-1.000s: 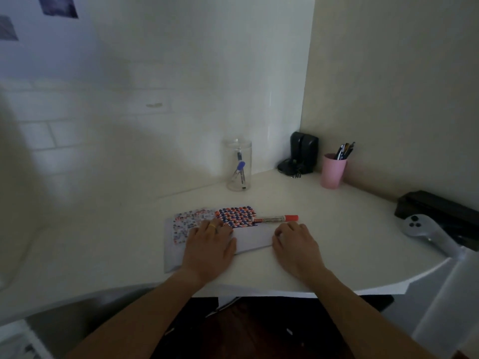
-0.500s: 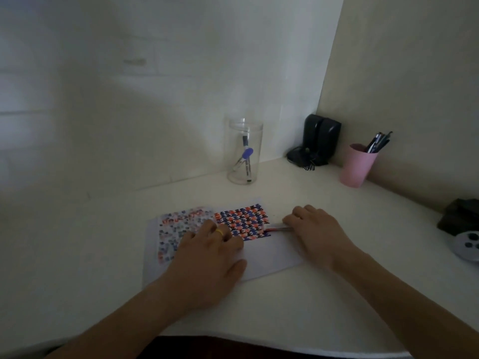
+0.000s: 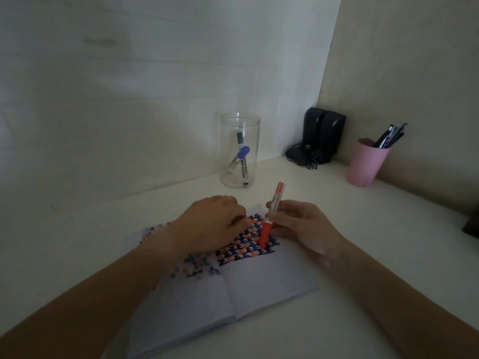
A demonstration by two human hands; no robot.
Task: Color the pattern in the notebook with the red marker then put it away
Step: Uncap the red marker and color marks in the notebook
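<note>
An open notebook (image 3: 264, 283) lies on the white desk (image 3: 363, 255), with a red, blue and black pattern (image 3: 243, 246) on the upper part of its right page. My right hand (image 3: 303, 229) grips the red marker (image 3: 270, 216) at mid-barrel, its red cap pointing down over the pattern. My left hand (image 3: 210, 224) rests on the notebook's left page, fingers curled, with their tips near the marker's cap. A fainter pattern on the left page is partly hidden under my left wrist.
A clear cylinder jar (image 3: 239, 150) with two markers stands behind the notebook. Black speakers (image 3: 321, 136) sit in the corner. A pink cup (image 3: 365, 163) with pens is at the right wall. A dark object (image 3: 471, 224) shows at the right edge.
My right hand has picked the red marker up off the desk and tipped it cap-down over the pattern. The left hand slid towards it. The view has moved closer.
</note>
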